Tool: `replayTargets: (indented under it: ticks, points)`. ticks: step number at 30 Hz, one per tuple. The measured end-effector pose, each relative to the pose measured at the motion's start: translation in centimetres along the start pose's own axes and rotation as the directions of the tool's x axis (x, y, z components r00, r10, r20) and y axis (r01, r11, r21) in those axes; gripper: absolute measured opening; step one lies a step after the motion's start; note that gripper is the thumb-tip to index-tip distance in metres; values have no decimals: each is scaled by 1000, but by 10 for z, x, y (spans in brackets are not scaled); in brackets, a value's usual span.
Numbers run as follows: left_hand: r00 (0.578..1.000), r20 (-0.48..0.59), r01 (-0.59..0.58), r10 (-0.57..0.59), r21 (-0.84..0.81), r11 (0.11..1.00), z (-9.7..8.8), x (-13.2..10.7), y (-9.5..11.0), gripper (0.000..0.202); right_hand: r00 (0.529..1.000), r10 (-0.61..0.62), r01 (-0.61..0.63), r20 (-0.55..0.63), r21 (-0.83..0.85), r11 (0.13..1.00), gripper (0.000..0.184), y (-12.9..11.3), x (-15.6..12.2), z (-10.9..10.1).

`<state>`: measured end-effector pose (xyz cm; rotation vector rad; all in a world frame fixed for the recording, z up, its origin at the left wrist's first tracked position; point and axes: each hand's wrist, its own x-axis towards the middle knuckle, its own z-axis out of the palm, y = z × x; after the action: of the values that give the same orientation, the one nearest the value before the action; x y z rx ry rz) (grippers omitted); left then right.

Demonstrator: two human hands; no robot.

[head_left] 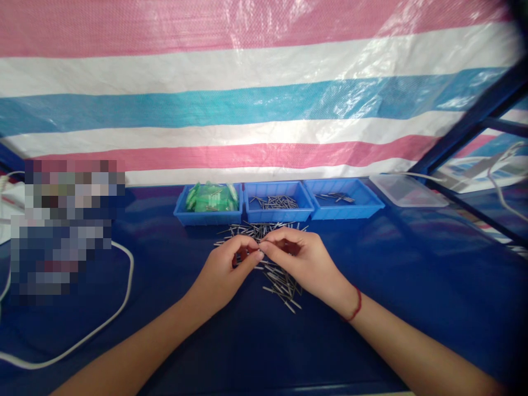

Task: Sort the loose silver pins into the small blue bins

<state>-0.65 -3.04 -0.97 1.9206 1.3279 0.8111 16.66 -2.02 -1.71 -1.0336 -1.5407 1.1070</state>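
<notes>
Your left forearm [132, 335] and right forearm [412, 341] lie nearest, coming in from the two lower corners over the blue table [231, 352]. At their ends, your left hand [226, 267] and right hand [303, 256] meet, fingertips just beside each other. Thumb and finger of each hand are drawn narrow, but the tips cover one another, so I cannot tell whether they close on a pin.

Loose pins [282, 280] lie on the table under, between and behind your hands, some near the middle bin [280, 215]. More pins lie inside this bin, and a few in the right bin [350, 212]; the left bin [206, 219] holds green bags [212, 197]. To the right is a clear lid [406, 191].

What could go wrong, I think: a thin pin can slip from so small a pinch and be lost among others which look alike. If your right palm sinks low, it may push the pile apart or meet a sharp end. Because the bins stand side by side, a careless drop could land in the neighbour. Also, your left elbow, swinging wide, might catch the white cord [131, 269].
</notes>
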Motion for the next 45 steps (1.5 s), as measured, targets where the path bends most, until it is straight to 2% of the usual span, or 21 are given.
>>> replayTargets:
  ticks: [6, 19, 25, 29, 33, 36, 40, 43, 45]
  points:
    - [998, 35, -57, 56, 35, 998, -1, 2, -2, 16, 1000, -14, 14, -3, -9, 1000, 14, -2, -1, -1]
    - [991, -110, -71, 73, 20, 997, -7, 3, -1, 9, 998, -51, 54, 29, -124, 991, 9, -3, 1, -7]
    - [989, -127, -77, 78, 9, 997, -8, 1, 1, 10, 975, -207, 220, 76, -282, 934, 5, -3, 2, -9]
    - [993, -74, -88, 91, 38, 995, -7, 1, 0, 15, 953, -286, 302, 99, -349, 887, 8, -7, 3, -12]
    - [981, 23, -191, 190, 181, 965, -15, 3, -2, 22, 911, -412, 335, -34, -523, 784, 6, -7, 14, -35]
    - [951, 124, -308, 283, 355, 883, -26, 5, -3, 21, 851, -489, 212, -192, -726, 654, 5, 0, 27, -67]
    - [924, 253, -376, 285, 479, 793, -34, 4, -5, 19, 782, -510, -52, -357, -854, 517, 10, 16, 40, -103]
    - [916, 313, -385, 253, 500, 776, -33, 4, -6, 17, 751, -487, -212, -445, -862, 460, 17, 25, 43, -110]
    - [909, 331, -398, 255, 501, 768, -30, 4, -8, 17, 757, -488, -203, -434, -866, 456, 24, 27, 43, -105]
